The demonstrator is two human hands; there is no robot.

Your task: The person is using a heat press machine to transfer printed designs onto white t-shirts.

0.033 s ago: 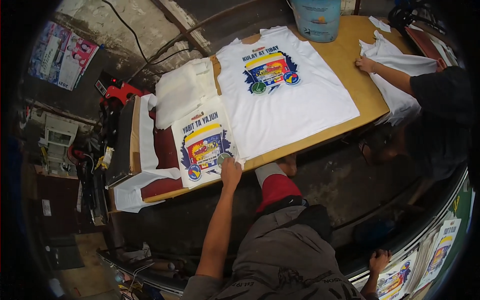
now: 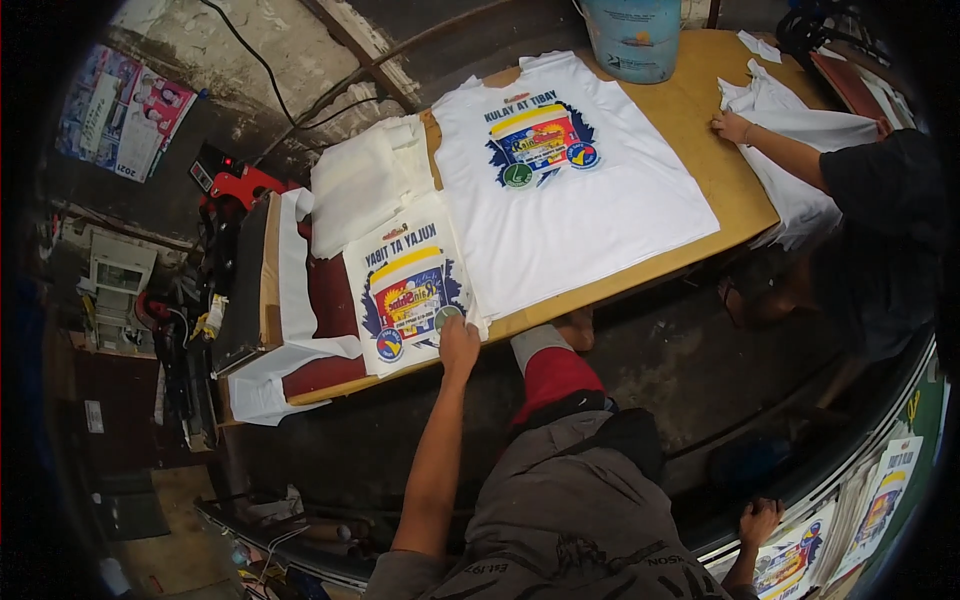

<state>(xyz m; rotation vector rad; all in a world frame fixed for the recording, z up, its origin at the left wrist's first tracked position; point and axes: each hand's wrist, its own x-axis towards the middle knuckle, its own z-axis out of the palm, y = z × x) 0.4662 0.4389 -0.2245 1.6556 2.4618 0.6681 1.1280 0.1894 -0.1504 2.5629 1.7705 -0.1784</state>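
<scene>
My left hand (image 2: 459,340) has its fingers closed on the lower right of a white printed transfer sheet (image 2: 395,280), whose colourful bucket design reads mirrored, beside a pile of plain off-white sheets (image 2: 365,175). Right of it a white T-shirt (image 2: 590,240) with a similar print lies flat on the yellow-topped table (image 2: 680,115). My right hand (image 2: 760,522) is at lower right, fingers curled at the edge of a second surface with printed sheets (image 2: 870,505); what they grip, if anything, is unclear.
A co-worker's hand (image 2: 733,128) touches white fabric (image 2: 790,190) at the table's right. A blue bucket (image 2: 635,40) stands at the back. A red-and-black machine (image 2: 240,180) and a padded board with white cloth (image 2: 300,230) are at left.
</scene>
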